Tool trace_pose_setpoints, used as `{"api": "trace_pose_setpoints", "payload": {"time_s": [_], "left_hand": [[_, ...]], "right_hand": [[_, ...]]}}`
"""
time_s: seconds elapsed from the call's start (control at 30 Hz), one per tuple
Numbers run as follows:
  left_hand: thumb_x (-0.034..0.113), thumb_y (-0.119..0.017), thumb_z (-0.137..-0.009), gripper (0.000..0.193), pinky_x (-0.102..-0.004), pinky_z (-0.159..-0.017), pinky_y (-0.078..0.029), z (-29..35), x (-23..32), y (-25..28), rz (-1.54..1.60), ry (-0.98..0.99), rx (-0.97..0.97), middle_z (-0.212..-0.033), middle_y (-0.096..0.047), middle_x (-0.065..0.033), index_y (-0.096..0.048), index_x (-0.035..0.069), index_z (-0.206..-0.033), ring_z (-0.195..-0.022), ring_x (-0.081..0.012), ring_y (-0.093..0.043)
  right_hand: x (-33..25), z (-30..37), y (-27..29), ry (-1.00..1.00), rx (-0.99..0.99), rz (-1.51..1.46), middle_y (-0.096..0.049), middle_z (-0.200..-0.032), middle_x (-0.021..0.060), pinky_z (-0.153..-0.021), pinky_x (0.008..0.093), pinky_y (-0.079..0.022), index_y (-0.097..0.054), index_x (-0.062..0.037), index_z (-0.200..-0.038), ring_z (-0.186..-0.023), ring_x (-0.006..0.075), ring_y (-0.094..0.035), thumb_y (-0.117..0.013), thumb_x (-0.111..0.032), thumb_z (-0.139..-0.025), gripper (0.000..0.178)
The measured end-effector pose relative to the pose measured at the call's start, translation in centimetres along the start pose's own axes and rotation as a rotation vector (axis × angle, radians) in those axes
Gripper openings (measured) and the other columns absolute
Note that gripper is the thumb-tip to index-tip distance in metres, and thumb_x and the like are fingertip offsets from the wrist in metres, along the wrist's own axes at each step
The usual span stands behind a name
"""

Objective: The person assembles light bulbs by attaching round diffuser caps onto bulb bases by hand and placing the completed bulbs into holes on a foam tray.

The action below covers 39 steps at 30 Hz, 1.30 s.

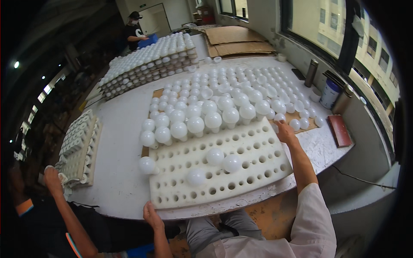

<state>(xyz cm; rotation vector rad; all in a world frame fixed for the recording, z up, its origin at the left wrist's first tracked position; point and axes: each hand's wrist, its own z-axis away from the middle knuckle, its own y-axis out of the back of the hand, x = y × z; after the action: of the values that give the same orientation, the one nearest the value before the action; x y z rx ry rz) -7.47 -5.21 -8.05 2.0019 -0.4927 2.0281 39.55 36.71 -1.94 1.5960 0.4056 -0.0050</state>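
A white foam tray with rows of round holes lies at the near edge of the table. My left hand is closed at its near left corner. My right hand has its fingers bent against the far right edge, close to a white dome; the fingertips are partly hidden. Upright white light bulbs crowd the tray's far side. Three bulbs rest over its holes, and another bulb lies tilted at the left edge.
Many white domes cover cardboard behind the tray. Stacked bulb trays stand far left, near a person with a blue bin. Another person's hand touches a foam stack. Flasks and a red box are right.
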Motion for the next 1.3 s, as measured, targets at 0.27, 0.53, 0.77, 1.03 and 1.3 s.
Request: {"api": "trace_pose_setpoints", "payload": {"time_s": [0.27,0.53,0.77,1.03,1.3], "left_hand": [[0.017,-0.048,-0.096,0.028,-0.0291,-0.083,-0.046,0.2,0.4,0.9,-0.016,-0.014,0.000,-0.098,-0.062,-0.0106,-0.058,-0.007,-0.106,-0.091,-0.0162,-0.057],[0.024,-0.042,-0.099,0.036,-0.0281,-0.087,-0.041,0.1,-0.2,0.7,-0.069,-0.019,-0.084,-0.101,-0.062,-0.0087,-0.060,-0.005,-0.107,-0.095,-0.0156,-0.054],[0.024,-0.040,-0.099,0.037,-0.0283,-0.089,-0.041,1.2,0.8,0.3,-0.109,-0.070,-0.108,-0.103,-0.062,-0.0103,-0.060,-0.006,-0.109,-0.096,-0.0156,-0.054],[0.028,-0.034,-0.101,0.044,-0.0314,-0.084,-0.045,1.7,0.4,-0.3,-0.175,-0.185,-0.043,-0.101,-0.064,-0.0144,-0.060,-0.007,-0.109,-0.093,-0.0214,-0.059],[0.029,-0.033,-0.101,0.046,-0.0319,-0.084,-0.045,1.9,-0.2,-0.6,-0.226,-0.236,-0.023,-0.102,-0.064,-0.0156,-0.058,-0.007,-0.112,-0.094,-0.0226,-0.060]], "right_hand": [[0.4,2.3,1.2,-0.230,0.365,-0.996,-0.056,-0.106,0.0134,-0.061,0.0296,-0.050,-0.044,-0.0097,-0.133,-0.078,0.0182,-0.058,-0.068,-0.026,-0.078,0.062],[-4.3,6.6,3.4,0.048,0.084,-1.713,-0.058,-0.107,0.0050,-0.051,0.0202,-0.046,-0.028,-0.0150,-0.142,-0.074,0.0114,-0.057,-0.060,-0.027,-0.086,0.066],[-8.0,8.1,0.4,0.077,0.052,-1.691,-0.053,-0.121,0.0109,-0.053,0.0230,-0.050,-0.028,-0.0126,-0.142,-0.078,0.0182,-0.061,-0.067,-0.029,-0.079,0.075],[-9.2,8.7,0.3,0.035,0.205,-1.726,-0.051,-0.124,0.0131,-0.056,0.0239,-0.048,-0.026,-0.0113,-0.142,-0.081,0.0199,-0.062,-0.065,-0.019,-0.078,0.075],[-9.1,8.6,-0.1,0.050,0.190,-1.742,-0.052,-0.120,0.0162,-0.056,0.0239,-0.051,-0.024,-0.0067,-0.142,-0.080,0.0208,-0.064,-0.066,-0.013,-0.079,0.076]]}}
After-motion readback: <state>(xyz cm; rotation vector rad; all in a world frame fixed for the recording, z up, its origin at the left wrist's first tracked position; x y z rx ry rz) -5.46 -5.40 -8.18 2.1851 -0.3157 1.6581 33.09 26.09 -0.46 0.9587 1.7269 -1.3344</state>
